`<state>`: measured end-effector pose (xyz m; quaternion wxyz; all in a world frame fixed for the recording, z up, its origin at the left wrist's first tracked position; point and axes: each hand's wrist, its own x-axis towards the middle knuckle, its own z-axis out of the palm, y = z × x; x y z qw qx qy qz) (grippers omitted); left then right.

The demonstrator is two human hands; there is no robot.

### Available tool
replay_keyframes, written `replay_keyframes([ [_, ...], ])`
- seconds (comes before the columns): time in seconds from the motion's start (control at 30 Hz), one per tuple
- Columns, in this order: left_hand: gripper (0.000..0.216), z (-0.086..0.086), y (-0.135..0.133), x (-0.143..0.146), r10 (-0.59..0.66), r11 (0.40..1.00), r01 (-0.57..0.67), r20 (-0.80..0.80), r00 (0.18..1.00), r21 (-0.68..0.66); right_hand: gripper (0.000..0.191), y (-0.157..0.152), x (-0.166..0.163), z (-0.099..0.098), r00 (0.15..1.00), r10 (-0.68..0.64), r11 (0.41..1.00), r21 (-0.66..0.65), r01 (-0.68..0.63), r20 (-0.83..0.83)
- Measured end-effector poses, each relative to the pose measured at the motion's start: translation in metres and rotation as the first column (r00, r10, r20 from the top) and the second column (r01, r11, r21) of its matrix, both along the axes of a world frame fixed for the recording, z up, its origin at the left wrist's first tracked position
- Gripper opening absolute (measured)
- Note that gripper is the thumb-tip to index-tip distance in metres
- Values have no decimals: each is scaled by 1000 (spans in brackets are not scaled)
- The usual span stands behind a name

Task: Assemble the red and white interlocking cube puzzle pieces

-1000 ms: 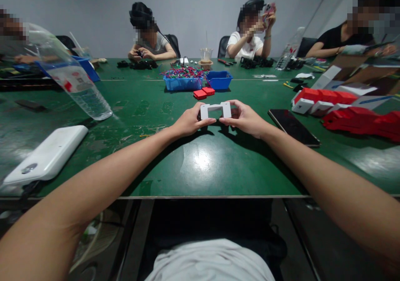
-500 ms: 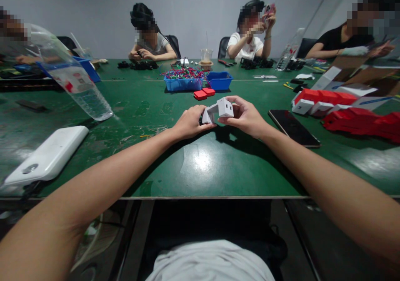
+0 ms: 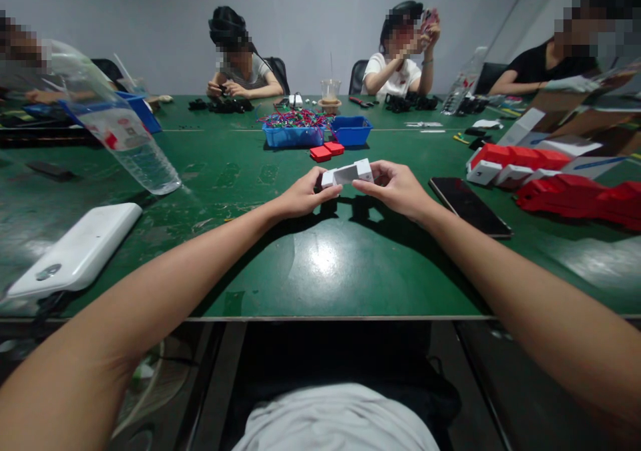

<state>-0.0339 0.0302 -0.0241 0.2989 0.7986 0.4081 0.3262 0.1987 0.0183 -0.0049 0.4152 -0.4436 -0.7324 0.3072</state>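
Observation:
Between my two hands is a small white plastic bracket [image 3: 346, 174] with a block at each end and a grey recessed middle, raised a little over the green table. My left hand [image 3: 304, 194] grips its left end, thumb on the near side. Closed on the right end is my right hand [image 3: 395, 185], its thumb below and its fingers behind. Part of the bracket is hidden by the fingers. Beyond it lie two red plastic pieces [image 3: 327, 151].
A blue bin [image 3: 294, 137] of coloured wires and another blue bin [image 3: 351, 131] stand ahead. To the right are a phone [image 3: 468, 205], red and white parts [image 3: 518, 160] and a cardboard box [image 3: 605, 127]. At left are a water bottle [image 3: 133, 143] and a white power bank [image 3: 83, 247]. Several people sit around.
The bracket has been turned in my hands: its tilted U shape now lies more level, showing the grey recessed side. Both hands stay on it.

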Motion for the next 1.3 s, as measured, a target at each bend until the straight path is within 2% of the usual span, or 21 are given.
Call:
replay_keyframes([
  [0.07,60,0,3,0,-25,998,34,158,987,-56,52,-1,1,2,997,-29,999,-35,31,66],
  [0.13,59,1,4,0,-27,994,50,229,973,-93,54,-2,1,1,992,-25,998,-60,33,126],
  [0.2,58,3,4,2,-7,992,38,245,970,-120,56,-2,-1,-1,989,-13,997,-68,23,146],
  [0.33,62,3,4,5,22,990,14,256,967,-138,59,-2,-2,-5,997,29,996,-82,-23,74],
  [0.43,64,1,6,7,41,990,-4,265,963,-138,63,-3,-3,-5,992,71,995,-82,-62,108],
  [0.53,67,-1,7,4,39,994,-11,253,967,-109,59,-5,-5,-5,988,89,995,-63,-82,130],
  [0.67,68,-1,2,0,-17,999,20,116,993,-31,56,-5,-7,-6,999,18,999,-34,-16,51],
  [0.73,66,1,-2,-1,-5,1000,5,17,1000,2,56,-2,-7,-7,1000,-25,999,-20,25,18],
  [0.9,57,7,-14,4,-55,981,103,-274,960,165,58,4,-4,-9,996,-90,995,28,91,-11],
  [1.0,57,10,-15,7,-26,967,124,-398,917,224,55,4,-5,-10,998,-59,998,25,59,-21],
  [1.17,52,14,-16,8,-16,946,162,-457,889,280,49,-1,-9,-9,998,27,997,72,-23,-60],
  [1.3,58,15,-17,10,41,942,141,-522,852,305,55,-7,-12,-8,994,103,978,178,-109,40],
])
